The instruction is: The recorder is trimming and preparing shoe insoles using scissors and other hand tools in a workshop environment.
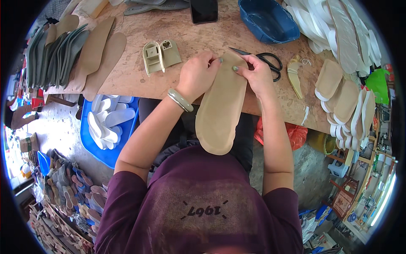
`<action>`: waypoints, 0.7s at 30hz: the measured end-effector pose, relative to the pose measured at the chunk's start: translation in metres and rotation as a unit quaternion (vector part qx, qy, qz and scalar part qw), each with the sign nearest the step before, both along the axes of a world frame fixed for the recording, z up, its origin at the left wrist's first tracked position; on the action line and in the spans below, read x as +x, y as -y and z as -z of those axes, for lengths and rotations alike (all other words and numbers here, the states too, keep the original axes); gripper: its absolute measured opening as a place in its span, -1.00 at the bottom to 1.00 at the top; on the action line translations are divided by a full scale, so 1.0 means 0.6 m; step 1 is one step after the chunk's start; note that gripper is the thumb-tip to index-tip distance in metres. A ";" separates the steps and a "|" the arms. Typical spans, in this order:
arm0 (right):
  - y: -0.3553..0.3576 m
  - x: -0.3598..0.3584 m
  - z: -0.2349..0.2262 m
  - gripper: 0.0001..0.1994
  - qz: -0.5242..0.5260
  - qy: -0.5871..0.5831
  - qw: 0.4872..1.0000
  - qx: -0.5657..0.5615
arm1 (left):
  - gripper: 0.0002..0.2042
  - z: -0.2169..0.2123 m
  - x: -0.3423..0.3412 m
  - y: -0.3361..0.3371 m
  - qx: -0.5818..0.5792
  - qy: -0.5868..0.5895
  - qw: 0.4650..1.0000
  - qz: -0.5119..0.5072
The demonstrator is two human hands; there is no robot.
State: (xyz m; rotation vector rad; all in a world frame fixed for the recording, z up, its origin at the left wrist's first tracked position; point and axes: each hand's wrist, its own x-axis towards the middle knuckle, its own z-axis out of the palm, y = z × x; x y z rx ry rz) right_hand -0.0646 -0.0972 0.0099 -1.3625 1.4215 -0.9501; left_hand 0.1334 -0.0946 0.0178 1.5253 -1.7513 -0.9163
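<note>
A long beige insole (pixel 220 108) hangs over the table's front edge, its wide rounded end toward my body. My left hand (pixel 200 74) pinches its narrower far end from the left. From the right, my right hand (pixel 256 77) grips the same end, thumb on top and fingers bent round the edge. Black-handled scissors (pixel 275 63) lie just beyond my right hand, their blades partly hidden behind the insole. To the left of my left hand, two beige heel-shaped plastic pieces (pixel 160 56) rest on the table.
A dark blue basin (pixel 268 25) and a phone (pixel 204 12) are at the back. Grey and brown insoles (pixel 59 53) stack up at left; white-edged ones (pixel 344 101) pile at right. A curved yellowish piece (pixel 294 78) lies near the scissors. Below left stands a blue bin (pixel 91 137) of white pieces.
</note>
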 end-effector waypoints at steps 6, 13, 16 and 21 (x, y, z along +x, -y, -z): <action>0.000 -0.002 -0.008 -0.65 -0.011 -0.036 0.999 -0.003 | -0.59 -0.009 0.000 0.022 -0.051 0.031 0.993 0.102; -0.001 0.001 -0.004 -0.64 -0.012 -0.019 1.000 0.009 | -0.69 -0.003 -0.015 0.014 -0.022 0.044 0.998 0.027; 0.001 0.002 -0.002 -0.63 -0.006 -0.033 0.999 0.012 | -0.72 0.003 -0.018 0.016 -0.039 0.035 0.999 0.012; 0.004 0.005 -0.008 -0.62 -0.017 0.003 1.000 -0.006 | -0.68 -0.002 -0.006 0.031 -0.020 -0.002 0.998 0.062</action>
